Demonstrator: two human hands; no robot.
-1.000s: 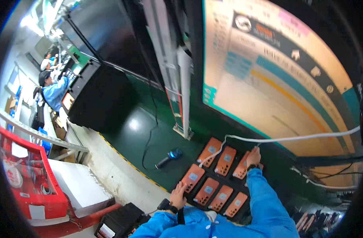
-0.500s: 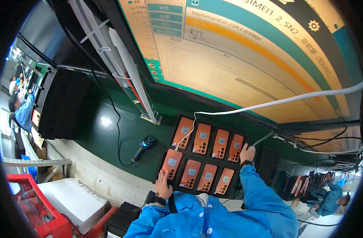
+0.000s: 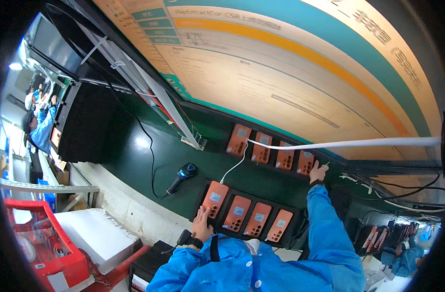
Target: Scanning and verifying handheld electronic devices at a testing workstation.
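Observation:
Two black trays of copper-orange phones lie on the green bench, one behind the other. My left hand (image 3: pixel 202 225) rests with fingers stretched out on the lower left edge of the leftmost phone (image 3: pixel 215 199) in the near tray (image 3: pixel 227 225). A thin white cable (image 3: pixel 236 169) runs into that phone's top end. My right hand (image 3: pixel 318 173) is closed at the right end of the far tray (image 3: pixel 276 164), beside its rightmost phone (image 3: pixel 305 162). Part of its grip is hidden. The phones lie back up, with pale labels and dark camera lenses.
A large monitor (image 3: pixel 290 82) stands behind the far tray, with a thick white cable (image 3: pixel 349 144) across it. On the left lie a black handheld scanner (image 3: pixel 182 178) and its cord. A red bin (image 3: pixel 47 243) and white box (image 3: pixel 93 236) stand lower left. Other people work at both sides.
My right hand and the far tray have moved away toward the monitor, opening a gap between the trays. My left hand stays at the near tray's leftmost phone. The view has shifted slightly.

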